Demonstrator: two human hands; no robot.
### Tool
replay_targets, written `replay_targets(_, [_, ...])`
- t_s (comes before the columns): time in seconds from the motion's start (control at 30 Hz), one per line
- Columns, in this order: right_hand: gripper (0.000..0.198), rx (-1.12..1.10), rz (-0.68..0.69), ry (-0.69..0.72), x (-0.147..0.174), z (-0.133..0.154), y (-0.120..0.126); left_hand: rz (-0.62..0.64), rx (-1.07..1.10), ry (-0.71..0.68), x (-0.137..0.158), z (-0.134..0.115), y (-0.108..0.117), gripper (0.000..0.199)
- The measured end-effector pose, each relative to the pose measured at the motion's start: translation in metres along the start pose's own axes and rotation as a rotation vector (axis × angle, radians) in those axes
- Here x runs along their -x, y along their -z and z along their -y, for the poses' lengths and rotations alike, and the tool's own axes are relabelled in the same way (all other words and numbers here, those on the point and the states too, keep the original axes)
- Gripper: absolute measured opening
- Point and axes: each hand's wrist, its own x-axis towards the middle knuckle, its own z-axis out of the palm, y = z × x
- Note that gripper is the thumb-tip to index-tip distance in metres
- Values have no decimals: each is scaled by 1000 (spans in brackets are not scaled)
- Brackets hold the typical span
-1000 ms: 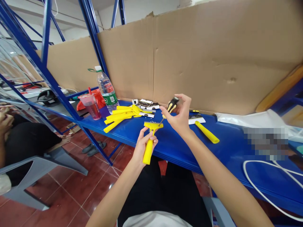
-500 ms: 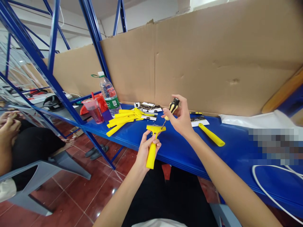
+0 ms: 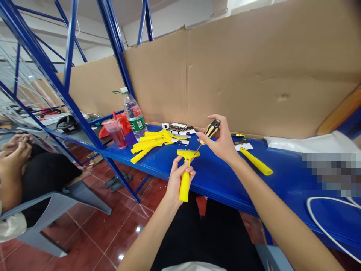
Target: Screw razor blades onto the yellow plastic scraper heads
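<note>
My left hand (image 3: 177, 180) is closed around the handle of a yellow scraper (image 3: 184, 186), holding it with the wide head pointing away from me, just over the table's front edge. In my right hand (image 3: 221, 141) is a screwdriver (image 3: 212, 128) with a black and cream handle, pinched between thumb and fingers. Its shaft slants down to the right end of the scraper head; whether the tip sits in a screw is too small to tell. Tiny screws lie on the blue table (image 3: 220, 169) just behind the head.
Left on the table are a pile of yellow scrapers (image 3: 150, 142), a water bottle (image 3: 134, 114) and a pink cup (image 3: 115, 131). To the right lie a loose yellow handle (image 3: 256, 161), a small cutter (image 3: 238, 135) and a white cable (image 3: 313, 214). A person's hands (image 3: 17, 150) show far left.
The screwdriver leans further to the right, and my right-hand fingers have shifted on its handle. The scraper stays in my left hand. The whole view has slid slightly.
</note>
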Motion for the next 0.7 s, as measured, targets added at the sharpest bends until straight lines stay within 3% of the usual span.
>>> replay_targets(0.13, [52,-50,145,21,5,16,21,16,-11,-1,1,0,1,67])
replay_targets(0.27, [61,169,63,-5,29,43,49,59,-80,-2,1,1,5,66])
replay_targets(0.37, [39,394,76,11,51,67,66,106,-148,5,-2,2,8,65])
replay_targets(0.5, [24,433,162,-42,74,90,81,192,-223,38,-6,0,11,65])
replay_targets(0.7, [13,569,111,70,102,92,94,279,-351,19,-4,1,15,66])
